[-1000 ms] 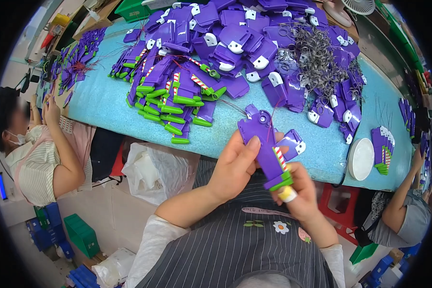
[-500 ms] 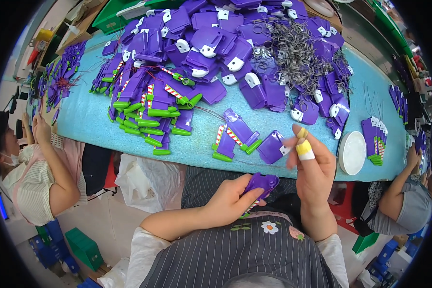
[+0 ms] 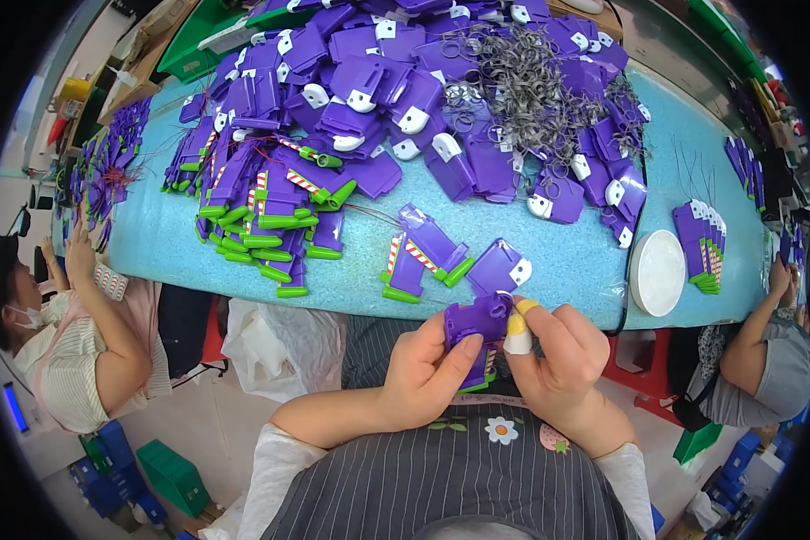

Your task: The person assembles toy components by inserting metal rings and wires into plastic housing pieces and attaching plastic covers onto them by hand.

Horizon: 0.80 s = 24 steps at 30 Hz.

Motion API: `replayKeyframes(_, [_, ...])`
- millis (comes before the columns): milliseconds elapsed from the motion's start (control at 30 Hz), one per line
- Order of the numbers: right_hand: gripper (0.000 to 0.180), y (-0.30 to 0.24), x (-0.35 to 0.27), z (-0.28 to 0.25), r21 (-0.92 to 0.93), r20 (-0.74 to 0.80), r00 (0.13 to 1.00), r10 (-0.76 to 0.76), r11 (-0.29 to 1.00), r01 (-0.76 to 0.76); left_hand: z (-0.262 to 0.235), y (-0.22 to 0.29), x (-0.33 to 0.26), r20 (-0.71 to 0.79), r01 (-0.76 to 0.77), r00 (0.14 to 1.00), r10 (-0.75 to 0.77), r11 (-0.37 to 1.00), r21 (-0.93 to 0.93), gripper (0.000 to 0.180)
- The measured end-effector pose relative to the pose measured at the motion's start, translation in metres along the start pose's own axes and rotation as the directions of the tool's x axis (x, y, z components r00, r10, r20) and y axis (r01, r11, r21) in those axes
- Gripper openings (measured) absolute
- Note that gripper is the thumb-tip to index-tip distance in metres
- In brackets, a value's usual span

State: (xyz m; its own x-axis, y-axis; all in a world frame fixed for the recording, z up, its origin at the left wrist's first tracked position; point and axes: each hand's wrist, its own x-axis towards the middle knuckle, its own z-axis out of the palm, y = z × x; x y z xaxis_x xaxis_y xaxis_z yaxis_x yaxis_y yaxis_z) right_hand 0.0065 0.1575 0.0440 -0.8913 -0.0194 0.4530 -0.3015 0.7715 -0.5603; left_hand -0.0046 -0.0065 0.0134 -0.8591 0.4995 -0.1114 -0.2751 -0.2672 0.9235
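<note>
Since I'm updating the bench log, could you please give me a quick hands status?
Left hand gripping purple-and-green piece. Right hand at its upper right corner. Loose white-cornered purple part lies just beyond; nothing visibly blocking.

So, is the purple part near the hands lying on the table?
No, the left hand grips the purple part by its left side, with the right hand at its upper right corner.

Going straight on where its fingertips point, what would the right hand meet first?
The purple piece in the left hand, most likely: the right hand has its fingertips at that edge, though contact is unclear.
</note>
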Motion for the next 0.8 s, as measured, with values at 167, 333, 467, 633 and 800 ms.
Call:
replayKeyframes(167, [0.025, 0.000, -0.006, -0.002, 0.078, 0.002, 0.999, 0.041, 0.996, -0.042, 0.001, -0.001, -0.003, 0.006, -0.086, 0.996, 0.089, 0.948, 0.306, 0.026])
replayKeyframes(333, [0.023, 0.000, -0.008, -0.003, 0.085, 0.022, 0.998, 0.054, 0.995, -0.055, 0.000, -0.002, -0.005, 0.041, -0.115, 0.993, 0.107, 0.926, 0.359, 0.027])
replayKeyframes(467, [0.023, -0.001, -0.003, -0.003, 0.168, 0.048, 0.996, 0.078, 0.982, -0.085, 0.000, 0.002, -0.002, 0.075, -0.231, 0.972, 0.224, 0.838, 0.495, 0.027])
replayKeyframes(633, [0.013, 0.036, 0.019, -0.011, 0.555, 0.651, 0.758, 0.037, 0.658, -0.509, -0.011, 0.013, 0.005, 0.315, -0.318, 0.938, 0.148, 0.733, 0.601, 0.026])
replayKeyframes(800, [0.013, 0.049, 0.049, 0.011, 0.764, 0.247, 0.829, 0.501, 0.426, -0.485, -0.015, 0.032, 0.011, 0.461, 0.034, 0.870, -0.175, 0.954, 0.299, 0.024])
